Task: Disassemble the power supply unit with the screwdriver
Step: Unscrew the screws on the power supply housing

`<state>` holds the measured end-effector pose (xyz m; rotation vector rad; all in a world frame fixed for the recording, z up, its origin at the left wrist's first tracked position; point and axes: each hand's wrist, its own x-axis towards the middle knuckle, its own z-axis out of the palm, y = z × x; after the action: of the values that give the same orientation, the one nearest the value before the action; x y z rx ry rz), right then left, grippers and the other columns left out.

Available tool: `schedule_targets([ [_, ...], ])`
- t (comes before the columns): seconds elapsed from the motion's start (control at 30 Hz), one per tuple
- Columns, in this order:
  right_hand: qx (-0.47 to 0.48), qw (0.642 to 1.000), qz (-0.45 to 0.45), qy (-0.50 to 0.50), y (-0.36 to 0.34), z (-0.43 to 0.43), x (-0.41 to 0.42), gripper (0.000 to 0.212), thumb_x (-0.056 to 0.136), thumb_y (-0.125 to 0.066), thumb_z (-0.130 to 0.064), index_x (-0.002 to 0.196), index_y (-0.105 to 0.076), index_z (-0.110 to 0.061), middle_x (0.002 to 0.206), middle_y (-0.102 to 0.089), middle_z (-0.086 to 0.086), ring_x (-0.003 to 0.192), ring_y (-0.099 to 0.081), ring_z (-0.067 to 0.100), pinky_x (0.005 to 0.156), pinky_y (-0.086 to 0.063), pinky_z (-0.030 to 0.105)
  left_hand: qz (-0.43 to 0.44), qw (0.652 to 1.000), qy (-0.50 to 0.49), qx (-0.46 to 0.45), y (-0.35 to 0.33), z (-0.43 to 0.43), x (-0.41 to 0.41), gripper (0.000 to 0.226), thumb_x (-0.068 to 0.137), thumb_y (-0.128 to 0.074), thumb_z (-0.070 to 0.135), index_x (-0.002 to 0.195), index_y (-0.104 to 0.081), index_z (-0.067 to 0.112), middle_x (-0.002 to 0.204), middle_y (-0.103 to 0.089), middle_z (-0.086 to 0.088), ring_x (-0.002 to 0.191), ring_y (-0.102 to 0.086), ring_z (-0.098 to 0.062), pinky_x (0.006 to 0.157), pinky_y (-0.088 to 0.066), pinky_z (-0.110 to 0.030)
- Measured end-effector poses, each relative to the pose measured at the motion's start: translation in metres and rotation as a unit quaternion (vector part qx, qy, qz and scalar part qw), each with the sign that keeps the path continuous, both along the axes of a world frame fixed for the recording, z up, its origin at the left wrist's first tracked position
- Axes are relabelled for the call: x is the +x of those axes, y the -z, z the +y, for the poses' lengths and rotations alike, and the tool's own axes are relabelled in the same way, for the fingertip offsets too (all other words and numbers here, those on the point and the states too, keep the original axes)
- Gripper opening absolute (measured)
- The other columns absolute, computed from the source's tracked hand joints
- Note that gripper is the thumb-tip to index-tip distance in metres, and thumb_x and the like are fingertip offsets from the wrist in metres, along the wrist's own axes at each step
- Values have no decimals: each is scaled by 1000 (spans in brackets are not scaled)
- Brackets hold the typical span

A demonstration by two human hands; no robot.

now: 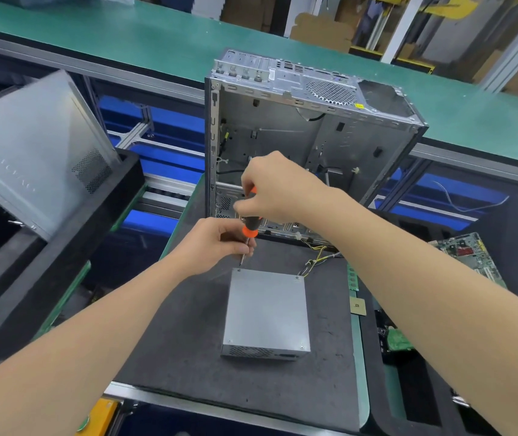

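A grey metal power supply unit [267, 313] lies flat on the dark foam mat [182, 335], screws showing at its top corners and yellow-black wires [317, 259] trailing from its far right corner. An orange-and-black screwdriver [249, 229] stands nearly upright, its tip just above the unit's far left corner screw. My right hand [278, 190] grips the handle from above. My left hand [216, 243] pinches the shaft just below the orange collar.
An open, emptied computer case [311, 127] stands just behind the unit. A grey side panel [31, 146] leans in a black tray at left. A circuit board [468, 253] and small green boards lie at right. A green conveyor belt [157, 36] runs behind.
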<state>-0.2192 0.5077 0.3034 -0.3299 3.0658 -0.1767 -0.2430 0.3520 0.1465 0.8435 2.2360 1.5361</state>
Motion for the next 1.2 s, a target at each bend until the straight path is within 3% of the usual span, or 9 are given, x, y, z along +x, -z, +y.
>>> schedule_targets([
  [0.13, 11, 1000, 7, -2, 3, -4, -1, 30, 81, -72, -31, 68, -52, -14, 68, -51, 4, 57, -47, 24, 49, -34, 26, -5, 1000, 12, -9, 1, 3, 0, 25, 93, -76, 5, 90, -76, 29, 92, -80, 6, 94, -78, -13, 95, -57, -33],
  [0.27, 8, 1000, 7, 3, 11, -3, 0, 25, 84, -71, -32, 84, -65, -7, 77, -58, 7, 57, -48, 24, 51, -40, 27, -17, 1000, 18, 0, 6, 0, 3, 29, 94, -74, 3, 88, -75, 31, 91, -80, 5, 91, -78, -13, 84, -59, -20],
  [0.47, 12, 1000, 18, -1, 14, -4, -2, 24, 83, -70, -31, 78, -61, -10, 81, -61, 8, 60, -51, 25, 51, -39, 26, -36, 999, 19, 1, 9, 1, 1, 29, 96, -71, 1, 91, -76, 29, 93, -80, 2, 93, -78, -18, 85, -64, -31],
  [0.63, 5, 1000, 21, 2, 15, -4, -1, 25, 81, -70, -30, 83, -66, -5, 77, -61, 9, 58, -48, 25, 52, -42, 26, -40, 999, 22, -11, 8, 1, 0, 23, 97, -70, 1, 94, -75, 22, 93, -80, 2, 91, -78, -16, 82, -65, -31],
  [0.8, 20, 999, 27, -6, 14, -4, 3, 21, 81, -71, -27, 81, -65, -7, 73, -60, 7, 53, -44, 22, 47, -31, 22, -42, 999, 17, -8, 10, 1, 1, 21, 96, -72, 2, 95, -76, 22, 94, -80, 4, 92, -78, -15, 85, -65, -30],
  [0.9, 18, 997, -2, -77, 12, -3, 5, 19, 82, -75, -30, 83, -64, -14, 82, -64, 0, 69, -56, 20, 52, -40, 27, -51, 999, 12, 3, 9, -2, 1, 28, 93, -76, 5, 93, -78, 32, 94, -80, 3, 92, -78, -15, 86, -62, -25],
  [1.0, 21, 989, -59, -134, 4, -2, 8, 18, 79, -78, -29, 90, -65, -23, 85, -58, -13, 81, -57, 13, 61, -49, 30, -46, 999, 25, 3, 5, -5, 2, 28, 92, -80, 10, 93, -77, 38, 95, -80, 5, 93, -77, -14, 84, -57, -16],
  [1.1, 37, 983, -103, -145, -2, 1, 6, 20, 76, -79, -19, 90, -68, -27, 86, -61, -13, 82, -59, 9, 67, -55, 34, -36, 998, 35, -26, 3, -3, 2, 21, 94, -78, 15, 97, -79, 36, 97, -80, 11, 96, -75, -8, 87, -56, -15],
  [1.2, 62, 979, -122, -154, -4, 1, 6, 22, 78, -75, -17, 97, -68, -26, 92, -65, -9, 92, -61, 17, 74, -57, 40, -24, 998, 34, -46, 2, 0, 4, 17, 95, -77, 15, 92, -80, 32, 93, -80, 11, 93, -75, -6, 89, -52, -20],
])
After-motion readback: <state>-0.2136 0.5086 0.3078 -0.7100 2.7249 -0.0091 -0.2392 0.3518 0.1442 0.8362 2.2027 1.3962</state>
